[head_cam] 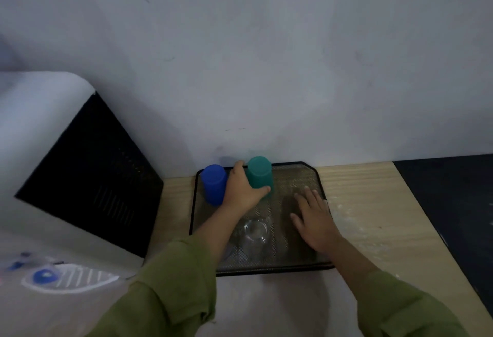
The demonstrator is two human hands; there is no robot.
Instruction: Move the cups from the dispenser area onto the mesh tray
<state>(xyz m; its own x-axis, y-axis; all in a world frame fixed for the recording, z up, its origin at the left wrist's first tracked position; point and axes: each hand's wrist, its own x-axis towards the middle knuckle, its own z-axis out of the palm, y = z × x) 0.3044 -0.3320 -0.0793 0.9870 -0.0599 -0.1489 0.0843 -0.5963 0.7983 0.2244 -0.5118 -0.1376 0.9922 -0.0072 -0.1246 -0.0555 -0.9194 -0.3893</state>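
At the far left stands the white dispenser [40, 150] with its black vented side panel [93, 174], and a blue knob [42, 276] shows low on its front. Just to its right, a black mesh tray [306, 176] lies on the pale wooden worktop [373, 203] against the grey wall. A blue cup [213, 184] stands upside down at the tray's back left corner. Next to it, the left hand [241, 192] reaches in from an olive-green sleeve [170, 291], its grip wrapped around the lower part of an upturned teal cup [259, 174], thumb on the near side, fingers behind. Nearer the front of the tray sits a clear glass cup [253, 232]. Further right, the right hand [314, 219] rests flat on the mesh, fingers spread wide, holding nothing.
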